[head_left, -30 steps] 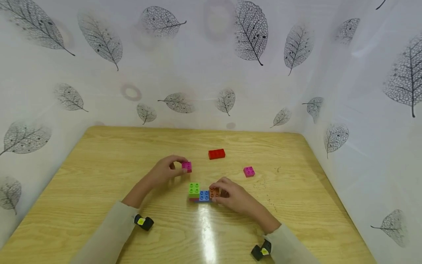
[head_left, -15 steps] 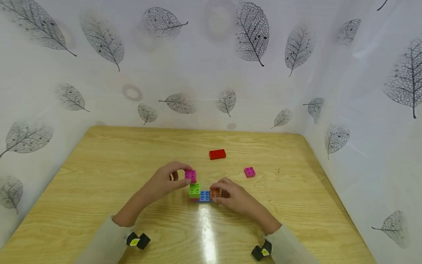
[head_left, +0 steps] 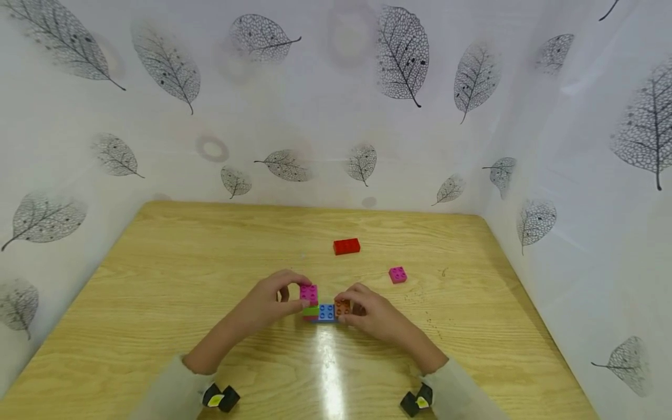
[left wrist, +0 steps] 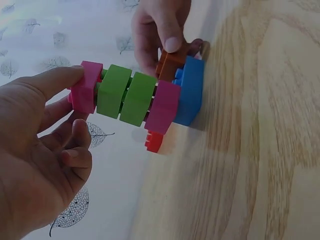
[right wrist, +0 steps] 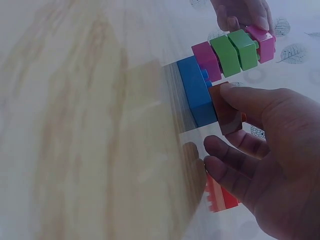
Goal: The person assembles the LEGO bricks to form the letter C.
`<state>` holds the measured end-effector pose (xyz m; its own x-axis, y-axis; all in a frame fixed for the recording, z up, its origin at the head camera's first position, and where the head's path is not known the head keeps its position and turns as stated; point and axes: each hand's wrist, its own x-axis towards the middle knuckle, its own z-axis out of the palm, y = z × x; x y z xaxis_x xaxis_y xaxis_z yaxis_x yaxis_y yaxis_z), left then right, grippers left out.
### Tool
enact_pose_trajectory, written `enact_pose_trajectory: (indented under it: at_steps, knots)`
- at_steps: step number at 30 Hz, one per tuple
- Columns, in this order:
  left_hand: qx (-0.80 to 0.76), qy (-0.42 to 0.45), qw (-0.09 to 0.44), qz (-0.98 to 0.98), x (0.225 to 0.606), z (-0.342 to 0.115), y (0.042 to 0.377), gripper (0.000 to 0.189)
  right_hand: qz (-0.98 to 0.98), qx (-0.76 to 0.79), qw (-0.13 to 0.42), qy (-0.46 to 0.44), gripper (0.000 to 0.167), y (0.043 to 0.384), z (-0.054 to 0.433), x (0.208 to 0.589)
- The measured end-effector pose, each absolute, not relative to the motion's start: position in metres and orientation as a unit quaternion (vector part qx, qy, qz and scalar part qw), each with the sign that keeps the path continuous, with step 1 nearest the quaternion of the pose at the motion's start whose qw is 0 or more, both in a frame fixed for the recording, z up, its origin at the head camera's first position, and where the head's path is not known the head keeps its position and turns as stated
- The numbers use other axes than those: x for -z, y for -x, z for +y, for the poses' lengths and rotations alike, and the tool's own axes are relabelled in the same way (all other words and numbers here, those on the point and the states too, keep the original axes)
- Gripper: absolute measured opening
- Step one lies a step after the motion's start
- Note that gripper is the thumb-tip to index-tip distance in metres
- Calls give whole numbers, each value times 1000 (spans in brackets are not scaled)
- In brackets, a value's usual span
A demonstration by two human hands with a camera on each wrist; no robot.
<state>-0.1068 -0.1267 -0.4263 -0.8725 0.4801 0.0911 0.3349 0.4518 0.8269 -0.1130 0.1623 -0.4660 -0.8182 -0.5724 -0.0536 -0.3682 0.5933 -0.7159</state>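
Observation:
My left hand [head_left: 270,297] pinches a small pink brick [left wrist: 86,87] between thumb and fingers, right at the studs of the upper green brick [left wrist: 114,92]. Below that come a second green brick [left wrist: 137,99] and a darker pink brick [left wrist: 164,106], stacked on the left end of a long blue brick [left wrist: 191,92] that lies on the table. At the blue brick's other end, my right hand [head_left: 375,312] holds an orange-brown brick [right wrist: 227,110] by its sides. Bare blue studs show between the pink and orange-brown bricks.
Farther back on the wooden table [head_left: 210,239] lies a long red brick [head_left: 346,247]. A loose pink brick [head_left: 398,275] sits to the right, beyond the right hand. White leaf-patterned sheeting [head_left: 315,116] stands behind the table and along its sides.
My left hand has brought the pink brick toward me and slightly right, from behind the stack to over the green brick. The right hand has stayed at the orange-brown brick.

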Motion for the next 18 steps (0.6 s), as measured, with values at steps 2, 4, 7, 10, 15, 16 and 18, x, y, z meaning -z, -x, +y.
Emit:
enact_pose_trajectory:
  at_steps: [2, 4, 7, 10, 15, 16, 18]
  knots:
    - [-464, -245, 77, 848, 426, -126, 106, 32, 882, 363, 139, 268, 41, 113, 162, 466]
    - [-464, -247, 76, 847, 426, -125, 106, 32, 882, 363, 138, 269, 41, 112, 162, 466]
    - [-465, -248, 74, 847, 426, -124, 105, 32, 881, 364, 139, 269, 41, 112, 162, 466]
    - [-466, -244, 75, 847, 427, -123, 105, 32, 879, 367, 142, 269, 41, 112, 162, 466]
    - [-473, -248, 81, 842, 430, -121, 105, 32, 879, 368, 140, 268, 40, 112, 162, 466]
    - [-474, -249, 82, 841, 430, -121, 105, 32, 879, 369, 139, 268, 40, 112, 162, 466]
    - [-476, -249, 82, 840, 431, -120, 105, 33, 880, 368, 138, 267, 39, 112, 162, 466]
